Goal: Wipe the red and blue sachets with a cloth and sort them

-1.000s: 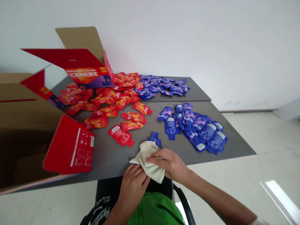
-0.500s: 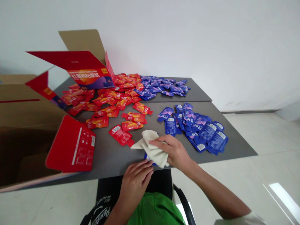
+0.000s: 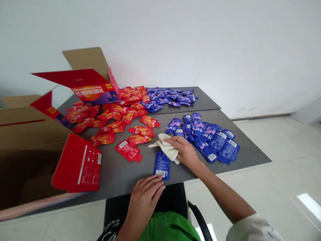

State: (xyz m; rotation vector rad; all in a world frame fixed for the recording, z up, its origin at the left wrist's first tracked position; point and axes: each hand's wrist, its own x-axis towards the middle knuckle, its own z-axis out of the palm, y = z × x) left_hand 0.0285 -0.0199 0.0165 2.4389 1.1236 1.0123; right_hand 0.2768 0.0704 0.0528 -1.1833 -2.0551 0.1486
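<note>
I can't see the top end of the flat blue foil pouch (image 3: pixel 162 164): crumpled cream fabric cloth (image 3: pixel 167 148) covers it. Left hand (image 3: pixel 146 194) hides its lower-left corner; fine print too small for me. Right hand (image 3: pixel 185 153): some fingers hidden. Large brown cardboard box (image 3: pixel 27 142) cut by left edge, pale fabric sleeve (image 3: pixel 250 229) by bottom.

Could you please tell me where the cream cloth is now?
The cream cloth is below the head view's centre, in the right hand, over the far end of a blue pouch.
</note>
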